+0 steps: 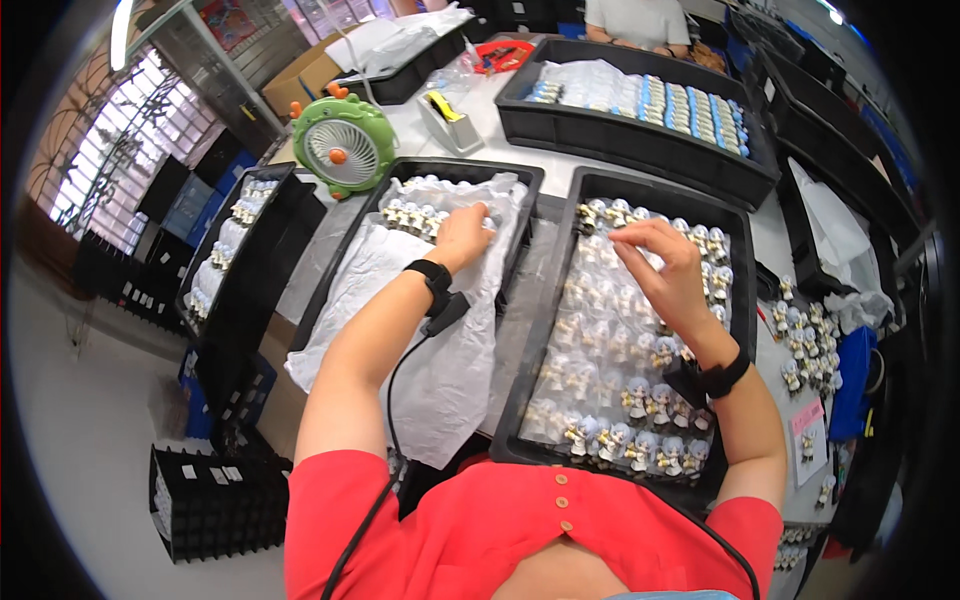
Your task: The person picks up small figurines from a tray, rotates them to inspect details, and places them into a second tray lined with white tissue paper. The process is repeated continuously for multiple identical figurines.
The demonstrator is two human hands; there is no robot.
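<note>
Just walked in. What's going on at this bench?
A person is working bare-handed over two black trays of small figurines. The left hand is at a row of figurines in the left tray, where a white sheet drapes toward the person. The right hand is raised over the right tray, its thumb and index finger close together. Many figurines there lie under translucent plastic. Whether either hand grips anything isn't clear.

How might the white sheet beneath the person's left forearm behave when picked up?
The white sheet would probably flop, since it drapes over the edge of the black tray. It looks thin, so it is likely light for its size. It may crease easily, judging by the wrinkles across it.
</note>
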